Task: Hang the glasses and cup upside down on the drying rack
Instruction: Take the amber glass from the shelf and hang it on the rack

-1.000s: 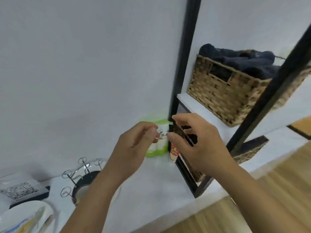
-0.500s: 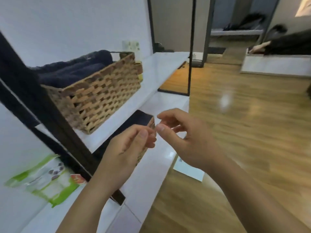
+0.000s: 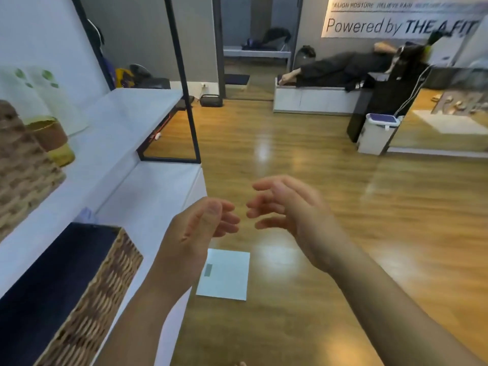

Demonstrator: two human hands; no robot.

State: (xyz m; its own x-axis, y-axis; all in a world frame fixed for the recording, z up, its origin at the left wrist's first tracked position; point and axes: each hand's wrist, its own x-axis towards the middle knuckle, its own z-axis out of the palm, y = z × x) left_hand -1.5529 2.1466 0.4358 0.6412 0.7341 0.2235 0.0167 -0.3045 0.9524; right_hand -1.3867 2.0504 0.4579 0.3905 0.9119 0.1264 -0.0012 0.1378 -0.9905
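My left hand (image 3: 200,228) and my right hand (image 3: 287,215) are raised side by side in front of me over the wooden floor. Both hold nothing, and their fingers are loosely curled and apart. The fingertips of the two hands nearly face each other with a small gap between them. No glasses, cup or drying rack appear in this view.
A white shelf unit (image 3: 126,122) with a black frame stands at my left, with wicker baskets (image 3: 89,291) on it. A white floor scale (image 3: 224,274) lies below my hands. A person lies on a white bench (image 3: 314,99) at the far right.
My view has swung right, from the wall and drying rack to the open room. My hands have parted, and the fingertips no longer pinch together.
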